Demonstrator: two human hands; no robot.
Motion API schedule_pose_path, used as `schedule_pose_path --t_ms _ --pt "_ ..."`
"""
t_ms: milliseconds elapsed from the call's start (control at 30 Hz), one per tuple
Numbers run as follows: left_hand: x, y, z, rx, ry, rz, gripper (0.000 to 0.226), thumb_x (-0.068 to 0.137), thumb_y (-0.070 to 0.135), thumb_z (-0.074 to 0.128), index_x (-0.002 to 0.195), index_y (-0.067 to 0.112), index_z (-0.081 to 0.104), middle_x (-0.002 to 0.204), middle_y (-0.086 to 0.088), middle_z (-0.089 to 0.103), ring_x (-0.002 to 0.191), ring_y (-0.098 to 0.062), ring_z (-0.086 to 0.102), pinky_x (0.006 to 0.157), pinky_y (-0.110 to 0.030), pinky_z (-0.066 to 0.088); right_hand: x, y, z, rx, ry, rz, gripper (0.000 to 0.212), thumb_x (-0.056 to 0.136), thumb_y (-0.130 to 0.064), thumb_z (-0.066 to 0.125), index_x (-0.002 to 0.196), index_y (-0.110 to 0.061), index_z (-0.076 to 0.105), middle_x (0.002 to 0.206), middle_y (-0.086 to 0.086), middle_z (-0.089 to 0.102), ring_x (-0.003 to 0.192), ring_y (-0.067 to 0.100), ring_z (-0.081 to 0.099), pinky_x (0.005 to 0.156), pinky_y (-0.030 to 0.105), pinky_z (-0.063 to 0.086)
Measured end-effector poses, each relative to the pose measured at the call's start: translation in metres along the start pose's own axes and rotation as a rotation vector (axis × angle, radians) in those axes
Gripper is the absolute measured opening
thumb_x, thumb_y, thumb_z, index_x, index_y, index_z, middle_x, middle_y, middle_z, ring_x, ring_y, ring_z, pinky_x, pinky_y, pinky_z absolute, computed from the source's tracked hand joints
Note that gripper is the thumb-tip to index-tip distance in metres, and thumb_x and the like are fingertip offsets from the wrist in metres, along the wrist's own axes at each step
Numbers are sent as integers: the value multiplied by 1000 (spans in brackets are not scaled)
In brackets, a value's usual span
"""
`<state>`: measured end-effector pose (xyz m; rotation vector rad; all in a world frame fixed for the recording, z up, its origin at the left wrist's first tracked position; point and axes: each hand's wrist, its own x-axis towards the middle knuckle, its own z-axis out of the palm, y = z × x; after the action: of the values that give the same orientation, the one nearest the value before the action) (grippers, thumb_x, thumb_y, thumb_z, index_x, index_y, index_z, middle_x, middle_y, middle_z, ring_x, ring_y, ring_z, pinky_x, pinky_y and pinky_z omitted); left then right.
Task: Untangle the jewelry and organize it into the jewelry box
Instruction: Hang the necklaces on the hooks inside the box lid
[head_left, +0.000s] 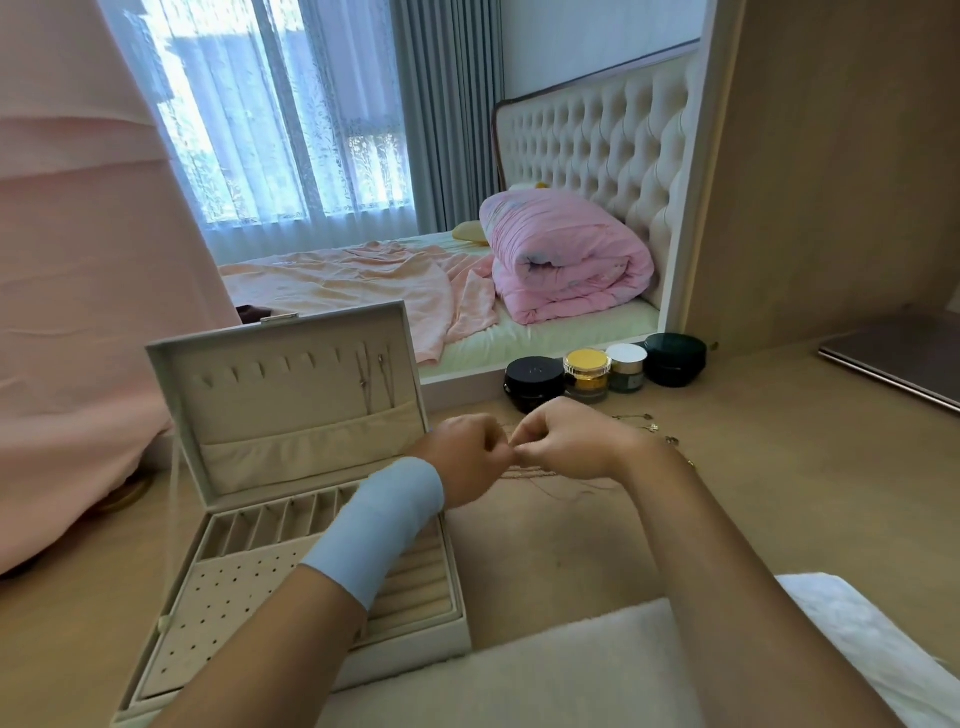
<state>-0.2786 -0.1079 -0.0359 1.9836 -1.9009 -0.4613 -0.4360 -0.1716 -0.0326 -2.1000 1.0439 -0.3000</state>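
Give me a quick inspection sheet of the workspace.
Surface: tan desk, white cushion at its near edge.
Job's things: jewelry box open at left, two hung chains in its lid; tangled chains under the hands; charm chain lying to their right.
Clutter: four cosmetic jars; flat closed device far right.
Grippers: left hand and right hand both pinch the tangled chains.
Cables: nothing seen.
Surroundings: bed with pink quilt, curtained window.

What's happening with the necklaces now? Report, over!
Left hand and right hand both pinching the tangled chains. Jewelry box open, hung chains in its lid. Left forearm lies across the box's front.
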Motion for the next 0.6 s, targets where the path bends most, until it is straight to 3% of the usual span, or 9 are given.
schedule_pose_path --t_ms 100,200,333,433,600 --pt "-6 -4 -12 -435 33 -57 18 93 20 49 79 21 62 86 -7 66 76 -16 57 72 -34 48 -6 -13 -6 76 6 -64 16 97 -30 65 95 -19 76 87 -4 75 78 9 63 79 31 55" --pt "-11 -9 -19 -803 12 -38 23 95 8 45 79 15 60 77 -2 66 82 -20 61 78 -33 46 -12 -26 -8 199 5 -118 16 99 -24 63 97 -12 72 80 1 74 75 15 65 78 33 55" --pt "-24 -13 -29 -1081 -94 41 20 99 6 40 84 8 54 67 -6 61 70 -23 62 76 -35 50 -19 -41 -7 302 0 -179 19 102 -18 58 98 -3 67 70 4 63 68 24 57 72 39 55" --pt "-33 -22 -44 -1060 -118 113 12 94 15 50 88 8 56 60 -4 50 62 -21 53 67 -31 49 -23 -52 -4 373 -17 -198 18 102 -18 57 101 -2 65 66 2 53 58 20 48 59 34 54" --pt "-44 -36 -73 -735 -52 106 13 95 11 57 104 6 64 67 -3 53 61 -14 51 66 -24 51 -26 -66 -1 504 51 -203 13 101 -16 59 101 -6 66 60 -2 45 49 12 33 45 26 27"
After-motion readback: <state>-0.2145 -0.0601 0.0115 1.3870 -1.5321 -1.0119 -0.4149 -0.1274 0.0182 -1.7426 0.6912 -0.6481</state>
